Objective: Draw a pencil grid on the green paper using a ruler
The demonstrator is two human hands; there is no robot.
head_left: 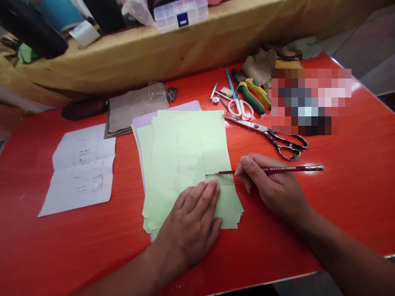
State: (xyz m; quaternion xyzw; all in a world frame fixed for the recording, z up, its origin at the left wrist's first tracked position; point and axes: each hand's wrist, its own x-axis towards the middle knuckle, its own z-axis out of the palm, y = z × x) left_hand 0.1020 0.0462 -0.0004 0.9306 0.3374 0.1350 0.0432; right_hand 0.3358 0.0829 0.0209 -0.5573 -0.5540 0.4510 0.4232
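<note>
My right hand [274, 185] grips a dark red pencil [293, 168], its sharpened tip resting over the green paper. Fingers stretched out flat, my left hand [197, 218] presses on the top green sheet [191, 123]. At its fingertips lies what looks like a clear ruler [228, 176], see-through with small marks; part of it is hidden by the hand. Faint pencil lines form a tall rectangle on the sheet, with short cross lines lower down. Under it, more green sheets and a lilac sheet [187, 105] are stacked.
Left of the stack is a creased white paper with a drawing [86, 168]. Behind lie grey-brown leather pieces [135, 105] and a dark oval case [84, 109]. Large scissors [262, 129], white-handled scissors [240, 109] and green-yellow pliers [251, 92] lie right. A plastic organizer [182, 14] sits on the ledge.
</note>
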